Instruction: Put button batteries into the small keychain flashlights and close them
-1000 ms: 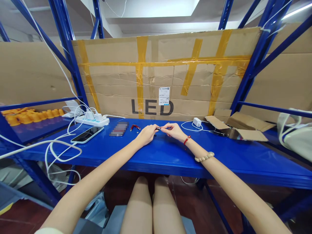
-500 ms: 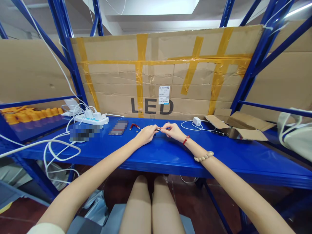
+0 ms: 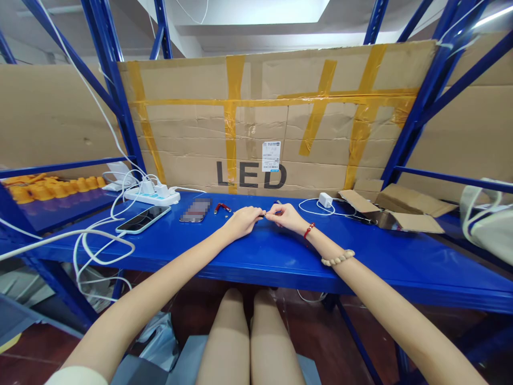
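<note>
Above the blue shelf top (image 3: 256, 251), my left hand (image 3: 243, 222) is closed around a small dark piece (image 3: 262, 215), mostly hidden by the fingers. My right hand (image 3: 286, 217) meets it at the fingertips, thumb and index finger pinched at the end of that piece. What the right fingers grip is too small to make out. Left of the hands lies a dark red object (image 3: 222, 208) bent in a V, with a tiny metallic bit (image 3: 226, 216) beside it. Another small dark item (image 3: 278, 202) shows just behind my right hand.
On the left are a phone (image 3: 144, 220), a blurred dark phone-like slab (image 3: 195, 210), a white power strip (image 3: 152, 198) and looped white cables (image 3: 86, 235). A white charger (image 3: 325, 200) and an opened carton (image 3: 412, 206) stand right. A large LED cardboard box (image 3: 192, 128) closes the back.
Both hands stay together at nearly the same spot. Less of the dark piece shows between the fingertips now. The view has shifted very slightly.
</note>
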A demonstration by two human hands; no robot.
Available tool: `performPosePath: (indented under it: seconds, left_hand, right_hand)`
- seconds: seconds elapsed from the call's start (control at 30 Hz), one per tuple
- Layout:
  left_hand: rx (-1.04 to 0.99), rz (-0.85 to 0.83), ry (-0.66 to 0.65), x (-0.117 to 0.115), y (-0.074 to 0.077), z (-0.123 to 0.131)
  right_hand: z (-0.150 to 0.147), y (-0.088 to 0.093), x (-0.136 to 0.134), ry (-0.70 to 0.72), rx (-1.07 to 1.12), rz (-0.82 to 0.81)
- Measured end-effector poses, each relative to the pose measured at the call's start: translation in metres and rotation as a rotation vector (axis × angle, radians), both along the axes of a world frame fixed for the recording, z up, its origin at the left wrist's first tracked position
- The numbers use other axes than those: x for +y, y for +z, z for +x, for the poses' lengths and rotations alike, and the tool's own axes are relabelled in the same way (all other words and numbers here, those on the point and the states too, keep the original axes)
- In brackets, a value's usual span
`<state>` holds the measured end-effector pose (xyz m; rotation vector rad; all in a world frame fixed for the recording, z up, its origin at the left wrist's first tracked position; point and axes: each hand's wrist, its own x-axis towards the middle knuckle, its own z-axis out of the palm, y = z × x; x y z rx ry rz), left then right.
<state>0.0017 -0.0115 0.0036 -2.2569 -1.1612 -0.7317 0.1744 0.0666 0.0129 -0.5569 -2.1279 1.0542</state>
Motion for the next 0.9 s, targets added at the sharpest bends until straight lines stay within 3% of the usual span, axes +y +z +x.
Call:
performPosePath:
  seconds: [0.9]
  left_hand:
    - [-0.032,-0.021,0.04,-0.0013,0.0021,0.0022]
  right_hand:
    - [-0.0042,0.0048,-0.0031,-0.103,-0.021,-0.084]
